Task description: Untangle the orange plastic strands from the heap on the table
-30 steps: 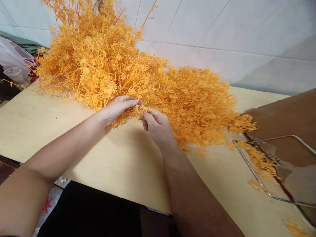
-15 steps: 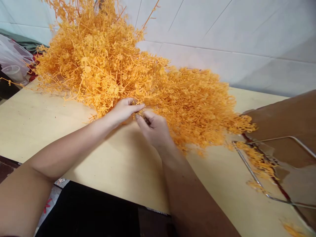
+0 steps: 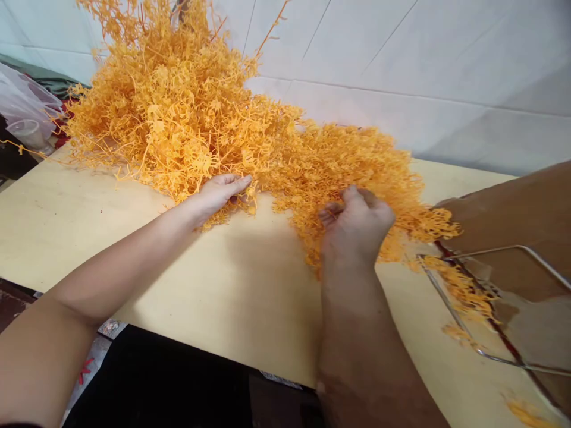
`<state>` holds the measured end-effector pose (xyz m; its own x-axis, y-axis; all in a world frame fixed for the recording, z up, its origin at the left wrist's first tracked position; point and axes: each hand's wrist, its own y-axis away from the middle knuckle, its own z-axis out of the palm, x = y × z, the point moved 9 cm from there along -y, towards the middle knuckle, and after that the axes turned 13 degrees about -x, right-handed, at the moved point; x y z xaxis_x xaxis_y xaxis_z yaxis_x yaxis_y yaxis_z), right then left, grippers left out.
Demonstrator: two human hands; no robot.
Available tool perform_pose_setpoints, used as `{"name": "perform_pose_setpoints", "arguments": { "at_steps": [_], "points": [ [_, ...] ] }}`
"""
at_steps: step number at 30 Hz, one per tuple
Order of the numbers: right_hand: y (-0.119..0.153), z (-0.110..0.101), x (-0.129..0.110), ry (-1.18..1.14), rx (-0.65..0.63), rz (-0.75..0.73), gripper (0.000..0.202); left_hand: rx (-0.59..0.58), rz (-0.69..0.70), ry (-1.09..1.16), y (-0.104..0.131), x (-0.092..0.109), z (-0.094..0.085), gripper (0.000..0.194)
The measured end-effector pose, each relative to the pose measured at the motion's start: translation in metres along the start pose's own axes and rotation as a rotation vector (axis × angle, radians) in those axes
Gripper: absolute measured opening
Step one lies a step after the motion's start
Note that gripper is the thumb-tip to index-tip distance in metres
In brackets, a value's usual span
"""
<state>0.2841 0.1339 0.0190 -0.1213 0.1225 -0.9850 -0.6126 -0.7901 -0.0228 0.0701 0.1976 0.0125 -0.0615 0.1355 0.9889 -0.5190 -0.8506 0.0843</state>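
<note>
orange pile [image 3: 187,113]: stringy, tangled, bright yellow-orange, curly frilled ends; tall fluffy heap beyond left hand [image 3: 225,189], lower denser spread behind right hand [image 3: 357,217]
left hand grip: thumb against fingers, pinching strands [image 3: 251,202] at pile's near edge
right hand grip: fingers curled in front of low part, well apart from left; holding anything, cannot tell
table [image 3: 178,297]: pale, under both hands
wire frame [image 3: 495,358]: right of right hand, orange bits [image 3: 464,291] over it

Orange stringy pieces [image 3: 191,113], frilly and tangled, heaped on a pale tabletop [image 3: 187,297], tallest at left
</note>
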Motion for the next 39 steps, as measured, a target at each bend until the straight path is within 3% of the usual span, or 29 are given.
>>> {"name": "perform_pose_setpoints", "arguments": {
  "at_steps": [2,4,7,10,13,15,18,22,28,31,34,39],
  "points": [
    [-0.005,-0.005,0.004,-0.053,0.031,0.027,0.021,-0.039,-0.011,-0.046,0.002,0.000,0.005,0.024],
    [-0.001,0.003,-0.001,-0.022,-0.034,-0.037,0.020,-0.084,-0.012,-0.076,0.004,0.001,0.011,0.021],
    [0.017,0.040,-0.005,0.170,-0.311,-0.139,0.014,-0.159,0.007,-0.089,0.004,0.003,0.019,0.013],
    [0.035,0.076,0.010,0.298,-0.613,-0.139,0.024,-0.219,0.031,-0.131,0.002,0.000,0.026,0.008],
    [0.042,0.094,0.027,0.251,-0.826,-0.072,0.033,-0.219,0.071,-0.298,0.001,-0.003,0.028,0.010],
    [0.042,0.097,0.031,0.209,-0.887,-0.056,0.038,-0.208,0.096,-0.432,0.001,-0.004,0.029,0.017],
    [0.041,0.095,0.032,0.155,-0.875,-0.033,0.037,-0.206,0.104,-0.591,0.002,-0.004,0.031,0.021],
    [0.039,0.092,0.034,0.077,-0.802,0.008,0.030,-0.193,0.008,-0.801,0.005,-0.005,0.034,0.025],
    [0.022,0.069,0.044,0.069,-0.532,0.142,0.019,-0.165,-0.015,-1.132,0.011,0.000,0.043,0.027],
    [0.016,0.063,0.045,0.055,-0.467,0.193,0.019,-0.220,-0.003,-1.115,0.013,-0.002,0.047,0.028],
    [0.013,0.062,0.042,0.109,-0.482,0.178,0.021,-0.221,0.013,-1.046,0.013,-0.002,0.046,0.028],
    [0.004,0.051,0.031,0.254,-0.449,0.090,0.023,-0.217,0.017,-0.714,0.009,-0.004,0.042,0.023]
  ]
}}
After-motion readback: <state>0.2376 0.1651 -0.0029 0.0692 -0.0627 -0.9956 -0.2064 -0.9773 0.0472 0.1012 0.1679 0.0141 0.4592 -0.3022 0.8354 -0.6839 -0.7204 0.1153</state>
